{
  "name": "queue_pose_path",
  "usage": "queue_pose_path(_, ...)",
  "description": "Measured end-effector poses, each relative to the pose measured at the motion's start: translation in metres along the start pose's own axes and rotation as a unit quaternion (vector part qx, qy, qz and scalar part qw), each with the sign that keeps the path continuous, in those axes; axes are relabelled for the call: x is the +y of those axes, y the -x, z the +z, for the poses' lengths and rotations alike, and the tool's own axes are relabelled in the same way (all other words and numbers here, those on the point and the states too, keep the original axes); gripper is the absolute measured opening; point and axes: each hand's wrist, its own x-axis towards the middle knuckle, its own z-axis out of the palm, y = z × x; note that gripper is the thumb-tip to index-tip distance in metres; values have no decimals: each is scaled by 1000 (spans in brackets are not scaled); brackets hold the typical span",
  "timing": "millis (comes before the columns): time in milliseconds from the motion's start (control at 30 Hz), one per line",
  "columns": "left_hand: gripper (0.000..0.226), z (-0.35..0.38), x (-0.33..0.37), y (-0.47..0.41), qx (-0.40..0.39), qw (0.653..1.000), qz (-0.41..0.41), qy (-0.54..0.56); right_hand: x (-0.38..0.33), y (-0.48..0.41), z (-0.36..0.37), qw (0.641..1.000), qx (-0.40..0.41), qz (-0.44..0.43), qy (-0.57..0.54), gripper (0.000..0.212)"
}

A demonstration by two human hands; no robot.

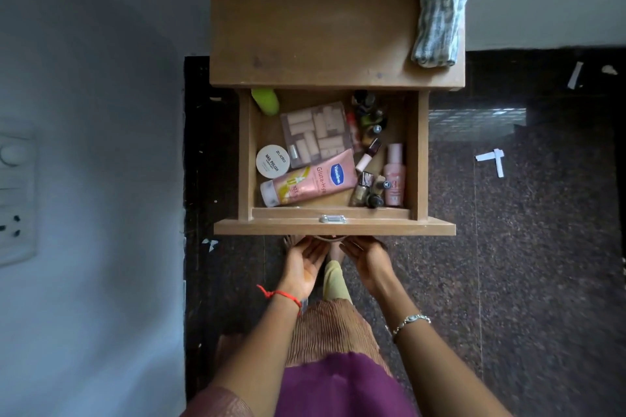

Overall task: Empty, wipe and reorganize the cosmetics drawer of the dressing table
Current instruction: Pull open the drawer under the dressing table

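Observation:
The wooden drawer (pixel 244 159) of the dressing table (pixel 305 27) stands pulled out. Inside lie a pink Vaseline tube (pixel 311 181), a white nail-polish remover jar (pixel 272 161), a beige palette (pixel 316 134), a green object (pixel 266 101), a pink bottle (pixel 394 176) and several nail polish bottles (pixel 367 118). A striped cloth (pixel 438 10) lies folded on the tabletop's right side. My left hand (pixel 301 264) and right hand (pixel 367 259) are palm-up just below the drawer front, fingers reaching to the handle (pixel 330 239). The fingertips are hidden under the front.
A grey wall with a switch panel (pixel 15 193) is on the left. Dark speckled floor (pixel 525 247) with white paper scraps (pixel 491 159) lies to the right. My legs stand directly under the drawer.

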Motion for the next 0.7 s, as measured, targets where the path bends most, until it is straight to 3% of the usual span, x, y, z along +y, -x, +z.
queue_pose_path(400, 25, -11, -1, 1, -8, 996, -6, -90, -5, 13, -10, 998, -12, -5, 69, 31)
queue_pose_path(467, 25, -10, 0, 0, -6, 987, -11, -158, -8, 16, -14, 992, -13, 2, 124, 24)
queue_pose_path(500, 23, -7, 1, 2, -14, 970, -16, -244, -10, 16, -18, 982, -19, 1, 189, 19)
queue_pose_path(533, 19, -5, 3, 4, -35, 926, -21, -375, -15, 20, -20, 959, -35, -3, 283, 14)
queue_pose_path(600, 15, 2, 11, 12, -119, 757, -42, -642, -29, 30, -20, 867, -112, -6, 486, 17)
queue_pose_path(667, 28, 16, 21, 23, -217, 584, -82, -778, -50, 46, -10, 763, -197, -2, 616, 20)
queue_pose_path(700, 32, 26, 27, 30, -250, 533, -100, -802, -63, 57, -2, 734, -234, -8, 638, 19)
